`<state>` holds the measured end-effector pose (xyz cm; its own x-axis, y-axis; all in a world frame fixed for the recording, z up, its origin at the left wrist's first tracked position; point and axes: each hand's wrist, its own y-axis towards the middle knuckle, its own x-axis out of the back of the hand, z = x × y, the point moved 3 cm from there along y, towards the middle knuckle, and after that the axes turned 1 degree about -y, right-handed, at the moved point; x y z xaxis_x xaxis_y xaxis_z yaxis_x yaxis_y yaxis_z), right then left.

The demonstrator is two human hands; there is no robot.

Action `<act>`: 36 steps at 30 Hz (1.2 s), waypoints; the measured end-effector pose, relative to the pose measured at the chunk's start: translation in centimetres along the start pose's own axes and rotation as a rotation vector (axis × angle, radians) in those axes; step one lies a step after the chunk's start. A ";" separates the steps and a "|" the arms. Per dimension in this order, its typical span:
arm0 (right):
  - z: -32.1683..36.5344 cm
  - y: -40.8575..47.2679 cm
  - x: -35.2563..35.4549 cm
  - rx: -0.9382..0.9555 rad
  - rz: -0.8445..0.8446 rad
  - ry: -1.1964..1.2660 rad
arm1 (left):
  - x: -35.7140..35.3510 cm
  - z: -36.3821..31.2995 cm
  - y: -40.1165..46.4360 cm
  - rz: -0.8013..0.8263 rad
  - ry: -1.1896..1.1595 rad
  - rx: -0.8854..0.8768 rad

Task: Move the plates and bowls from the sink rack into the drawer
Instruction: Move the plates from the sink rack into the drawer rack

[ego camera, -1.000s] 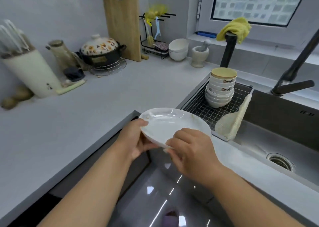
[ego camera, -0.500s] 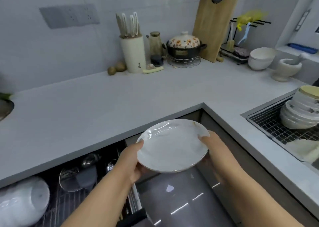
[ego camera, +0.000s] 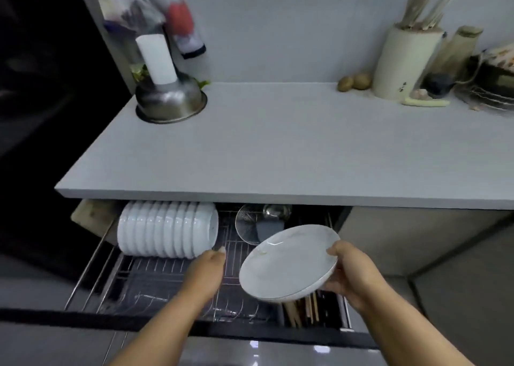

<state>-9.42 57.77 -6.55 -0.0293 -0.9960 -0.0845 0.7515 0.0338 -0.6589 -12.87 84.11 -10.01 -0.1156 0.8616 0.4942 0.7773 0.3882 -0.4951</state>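
Our right hand (ego camera: 351, 272) grips the white plate (ego camera: 288, 262) above the open drawer (ego camera: 167, 285), under the grey table (ego camera: 278, 143); our left hand (ego camera: 207, 268) has fingers loosely bent, holding nothing.

I see both forearms bare, reaching forward and down. My right hand (ego camera: 351, 274) grips a plate's right rim, thumb over the upper edge, fingers curled beneath. My left hand (ego camera: 207, 268) sits apart to the left of it, back upward, fingers curled under, holding nothing I can make out.
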 end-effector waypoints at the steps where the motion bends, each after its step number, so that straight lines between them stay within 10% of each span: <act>1: -0.5 0.8 -2.0 0.001 0.007 -0.048 | 1.6 1.4 0.6 -0.031 0.083 -0.027; 12: -4.1 10.8 -16.7 0.058 0.015 -0.579 | 8.1 10.8 4.4 -0.066 0.686 -0.143; 36: -3.1 21.6 -26.9 0.179 -0.029 -1.189 | 8.2 12.1 5.0 -0.079 0.606 -0.234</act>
<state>5.56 85.58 -20.80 0.5082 -0.4526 0.7327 0.8439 0.0920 -0.5285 -17.44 97.08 -17.02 0.1378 0.4700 0.8719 0.9026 0.3029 -0.3060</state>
